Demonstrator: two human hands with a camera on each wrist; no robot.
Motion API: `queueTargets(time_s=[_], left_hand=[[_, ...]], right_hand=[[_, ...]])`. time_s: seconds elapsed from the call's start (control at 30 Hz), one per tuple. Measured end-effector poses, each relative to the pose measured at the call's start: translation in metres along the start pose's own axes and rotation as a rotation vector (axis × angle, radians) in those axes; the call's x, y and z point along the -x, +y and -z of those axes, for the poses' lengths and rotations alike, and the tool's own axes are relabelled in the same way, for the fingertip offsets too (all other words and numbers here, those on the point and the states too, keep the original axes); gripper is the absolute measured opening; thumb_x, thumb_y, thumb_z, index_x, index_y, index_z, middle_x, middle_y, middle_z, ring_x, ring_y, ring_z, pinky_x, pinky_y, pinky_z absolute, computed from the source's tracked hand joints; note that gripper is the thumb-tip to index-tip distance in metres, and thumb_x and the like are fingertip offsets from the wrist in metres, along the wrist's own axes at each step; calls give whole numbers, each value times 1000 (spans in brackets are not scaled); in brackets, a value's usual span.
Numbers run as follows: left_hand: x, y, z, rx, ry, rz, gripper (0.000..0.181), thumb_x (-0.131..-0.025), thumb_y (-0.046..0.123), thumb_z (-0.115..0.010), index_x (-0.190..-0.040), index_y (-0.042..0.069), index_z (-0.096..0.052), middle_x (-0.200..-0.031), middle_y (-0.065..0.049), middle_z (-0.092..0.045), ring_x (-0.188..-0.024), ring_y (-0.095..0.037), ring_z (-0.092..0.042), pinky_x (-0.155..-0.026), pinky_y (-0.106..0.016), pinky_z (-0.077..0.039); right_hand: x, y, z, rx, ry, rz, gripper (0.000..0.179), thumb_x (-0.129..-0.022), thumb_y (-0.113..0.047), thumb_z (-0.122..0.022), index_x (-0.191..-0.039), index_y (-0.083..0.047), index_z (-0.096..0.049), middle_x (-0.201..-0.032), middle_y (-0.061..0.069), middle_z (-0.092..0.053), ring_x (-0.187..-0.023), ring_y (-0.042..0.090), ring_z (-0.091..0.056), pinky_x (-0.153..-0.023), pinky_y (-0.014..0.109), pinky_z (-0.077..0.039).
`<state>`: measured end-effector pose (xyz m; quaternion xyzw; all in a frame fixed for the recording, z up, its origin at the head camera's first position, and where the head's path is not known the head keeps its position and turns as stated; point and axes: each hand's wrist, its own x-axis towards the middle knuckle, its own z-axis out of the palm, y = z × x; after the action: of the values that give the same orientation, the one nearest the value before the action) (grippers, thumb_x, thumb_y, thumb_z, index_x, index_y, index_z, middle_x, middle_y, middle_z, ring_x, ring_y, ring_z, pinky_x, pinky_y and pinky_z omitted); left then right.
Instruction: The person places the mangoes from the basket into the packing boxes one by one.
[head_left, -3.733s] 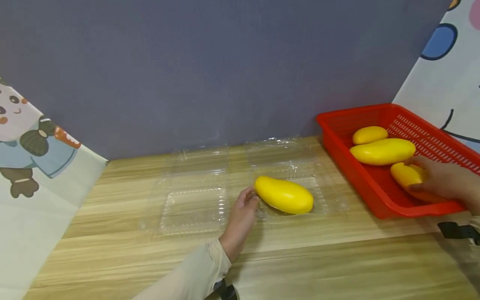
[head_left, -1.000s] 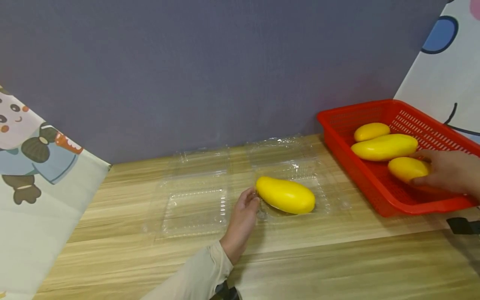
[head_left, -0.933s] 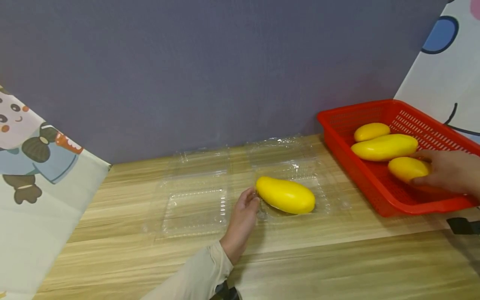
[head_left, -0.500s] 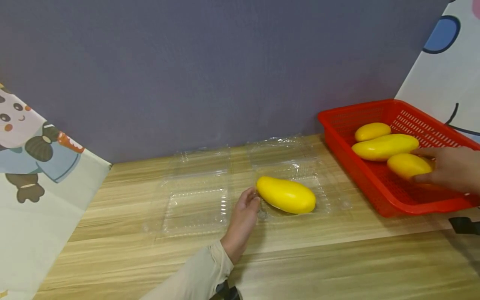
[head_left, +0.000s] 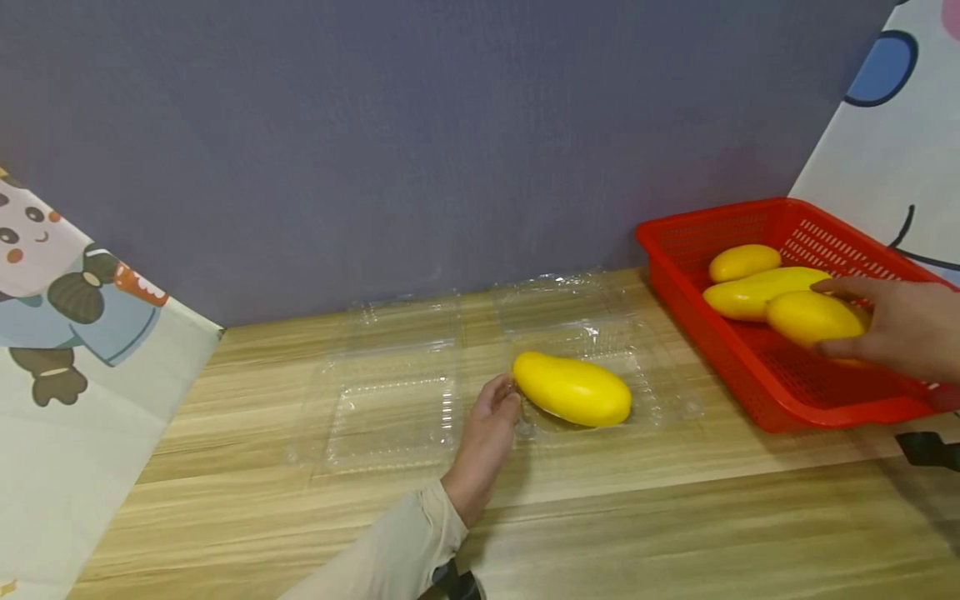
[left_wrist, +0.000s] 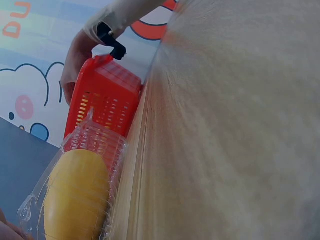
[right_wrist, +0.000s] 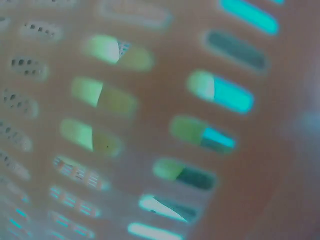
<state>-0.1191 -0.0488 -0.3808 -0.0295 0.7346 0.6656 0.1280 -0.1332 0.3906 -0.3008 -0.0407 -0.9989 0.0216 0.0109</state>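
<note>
In the head view my right hand (head_left: 911,325) grips a yellow mango (head_left: 813,319) between thumb and fingers, inside the red basket (head_left: 757,396). Two more mangoes lie behind it: a long one (head_left: 757,293) and a small one (head_left: 744,262). My left hand (head_left: 483,446) pinches the left edge of an open clear plastic clamshell box (head_left: 645,367). One mango (head_left: 573,390) lies in that box, slightly tilted. The left wrist view shows the same mango (left_wrist: 77,197) behind the box's clear wall. Only blurred basket slots (right_wrist: 215,90) fill the right wrist view; the hand is hidden there.
A second open clear clamshell box (head_left: 390,421) lies on the wooden table (head_left: 600,533), left of the first. A grey wall (head_left: 420,150) stands behind, with cartoon-printed panels at both sides. The basket's wall stands between the box and my right hand.
My right hand has taken hold of the mango at the basket's near side and raised it a little, so that it now overlaps the long mango. My left hand has stayed in place.
</note>
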Motion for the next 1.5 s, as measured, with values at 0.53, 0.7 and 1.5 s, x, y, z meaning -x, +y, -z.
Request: queueTargets(time_s=[0.53, 0.7, 1.5], left_hand=[[1, 0, 0, -3, 2, -16, 48, -103, 25, -44, -149, 10, -40, -150, -13, -47, -138, -31, -45, -115, -52, -39], [3, 2, -1, 0, 3, -25, 48, -103, 24, -44, -150, 10, -40, -151, -14, -47, -138, -32, -46, -114, -52, -39], [0, 0, -1, -9, 10, -12, 48, -103, 24, -44, -149, 10, -40, -150, -12, -47, -138, -30, -46, -116, -51, -39]], right_hand=[[9, -18, 0, -13, 116, 31, 85, -67, -29, -89, -137, -4, -48, -130, 40, -42, -107, 56, -41, -93, 79, -35], [11, -22, 2, -22, 134, 54, 87, -67, -31, -90, -140, -9, -49, -133, 37, -43, -109, 55, -40, -92, 79, -35], [30, -64, 19, -68, 171, 193, 84, -64, -42, -92, -137, -21, -56, -136, 28, -51, -111, 48, -49, -86, 68, -43]])
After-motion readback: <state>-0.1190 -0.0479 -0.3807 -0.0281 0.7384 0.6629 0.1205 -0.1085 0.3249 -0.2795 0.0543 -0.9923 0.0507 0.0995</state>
